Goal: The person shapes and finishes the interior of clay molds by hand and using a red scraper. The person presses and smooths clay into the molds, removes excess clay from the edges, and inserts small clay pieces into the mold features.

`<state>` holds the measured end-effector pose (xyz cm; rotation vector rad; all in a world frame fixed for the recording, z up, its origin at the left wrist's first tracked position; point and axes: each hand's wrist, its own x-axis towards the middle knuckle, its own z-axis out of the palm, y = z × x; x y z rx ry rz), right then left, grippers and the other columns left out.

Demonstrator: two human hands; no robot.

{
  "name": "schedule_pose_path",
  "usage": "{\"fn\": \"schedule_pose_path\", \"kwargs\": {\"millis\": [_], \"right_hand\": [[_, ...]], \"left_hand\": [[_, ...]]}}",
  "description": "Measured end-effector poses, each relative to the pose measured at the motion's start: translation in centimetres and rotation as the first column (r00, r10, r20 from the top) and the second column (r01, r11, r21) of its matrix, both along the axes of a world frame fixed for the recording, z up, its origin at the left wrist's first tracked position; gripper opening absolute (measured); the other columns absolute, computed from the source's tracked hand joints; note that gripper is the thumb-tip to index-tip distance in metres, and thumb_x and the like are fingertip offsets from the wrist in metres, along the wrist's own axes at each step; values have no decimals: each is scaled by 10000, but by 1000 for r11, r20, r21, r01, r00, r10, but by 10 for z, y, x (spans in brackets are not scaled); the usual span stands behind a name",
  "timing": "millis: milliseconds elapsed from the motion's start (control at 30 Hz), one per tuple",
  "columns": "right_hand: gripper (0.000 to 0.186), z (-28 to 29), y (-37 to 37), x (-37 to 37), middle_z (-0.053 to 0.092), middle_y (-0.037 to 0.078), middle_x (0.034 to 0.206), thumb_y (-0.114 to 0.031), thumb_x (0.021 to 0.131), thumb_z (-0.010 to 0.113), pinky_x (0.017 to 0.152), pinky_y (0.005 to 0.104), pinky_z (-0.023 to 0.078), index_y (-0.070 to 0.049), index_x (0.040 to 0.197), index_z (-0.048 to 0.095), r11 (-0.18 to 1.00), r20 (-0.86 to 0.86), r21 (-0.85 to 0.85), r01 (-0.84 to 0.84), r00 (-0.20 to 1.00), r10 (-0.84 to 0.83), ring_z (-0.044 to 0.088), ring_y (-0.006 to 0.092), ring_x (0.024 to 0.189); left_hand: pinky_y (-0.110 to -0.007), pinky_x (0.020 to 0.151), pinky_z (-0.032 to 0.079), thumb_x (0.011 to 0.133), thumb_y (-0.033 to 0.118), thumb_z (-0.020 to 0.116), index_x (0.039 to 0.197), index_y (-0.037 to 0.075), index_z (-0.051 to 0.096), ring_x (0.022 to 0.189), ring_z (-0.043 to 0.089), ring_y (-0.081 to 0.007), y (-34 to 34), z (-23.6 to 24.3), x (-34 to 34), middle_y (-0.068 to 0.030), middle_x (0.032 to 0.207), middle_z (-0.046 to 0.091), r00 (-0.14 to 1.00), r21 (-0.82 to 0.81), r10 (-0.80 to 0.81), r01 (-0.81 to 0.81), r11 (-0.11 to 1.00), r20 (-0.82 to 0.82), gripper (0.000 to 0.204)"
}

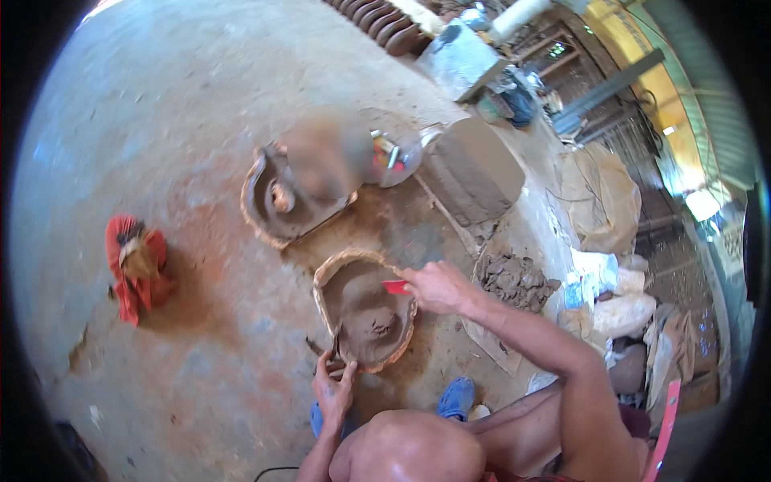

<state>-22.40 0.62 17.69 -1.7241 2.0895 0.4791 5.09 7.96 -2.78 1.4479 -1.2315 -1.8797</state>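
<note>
My right hand (438,287) grips a red scraper (396,286) over a roughly rounded mould (321,286) with a pale orange, uneven rim. Smooth grey-brown clay (353,297) lines it, with a rougher lump (377,326) toward the near side. My left hand (332,377) is at the mould's lower left edge, thumb and fingers closed round the rim and a dark strip of clay that sticks out there; exactly what it grips is unclear. Behind, a second clay-lined mould (259,193) lies beside a blurred patch and a bowl of small tools (389,161).
A red cloth bundle (136,269) lies left. At right are a clay slab (474,169), crumbled clay (518,285), a tan sack (598,197) and white bags (622,313). A pale block (458,56) and brown curved pieces (377,20) stand behind. Blue sandals (456,395) are near me.
</note>
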Motion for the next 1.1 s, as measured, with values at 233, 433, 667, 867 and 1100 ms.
{"fn": "schedule_pose_path", "kwargs": {"millis": [233, 433, 667, 867, 1100], "right_hand": [[203, 48, 56, -100, 772, 225, 913, -150, 848, 684, 733, 546, 615, -23, 988, 757, 975, -278, 221, -19, 957, 82, 770, 429, 856], [127, -39, 80, -150, 766, 223, 843, -99, 798, 684, 682, 510, 625, -19, 828, 776, 990, -234, -56, 127, 963, -137, 763, 426, 769], [488, -97, 79, -79, 606, 157, 1368, -353, 947, 747, 1049, 502, 502, -38, 1311, 664, 573, 283, -710, 410, 911, -301, 588, 373, 1266], [680, -67, 77, 16, 538, 225, 1483, -576, 1036, 578, 1144, 484, 468, 12, 1374, 627, 566, 575, -683, 463, 818, 25, 579, 387, 1326], [636, -47, 75, -1, 664, 248, 1183, -542, 1044, 583, 980, 505, 506, 43, 1279, 667, 559, 830, -539, 630, 510, 225, 637, 425, 1152]], "left_hand": [[-303, 690, 568, 1004, 144, 696, 1422, -21, 587, 770, 673, -150, -28, -12, 4, -103, 985, 722, 986, 183, 47, -16, 983, -161, 462], [-304, 771, 531, 984, 140, 712, 1120, -17, 681, 826, 650, -149, -44, -67, 10, -69, 933, 712, 982, -72, -186, 186, 980, 0, 210], [-258, 599, 513, 1020, 298, 725, 1119, 10, 667, 703, 679, -147, -90, -37, 58, -100, 864, 744, 975, 51, -209, 214, 976, -78, 309], [-285, 674, 468, 1011, 352, 718, 1068, 2, 686, 720, 591, -117, -119, 88, -3, -60, 828, 700, 835, -285, -533, 549, 786, 138, 356], [-272, 868, 491, 1033, 138, 708, 1289, -21, 644, 991, 628, -124, -127, 155, -115, -51, 1119, 697, 635, -448, -756, 636, 628, -158, 308]]}}
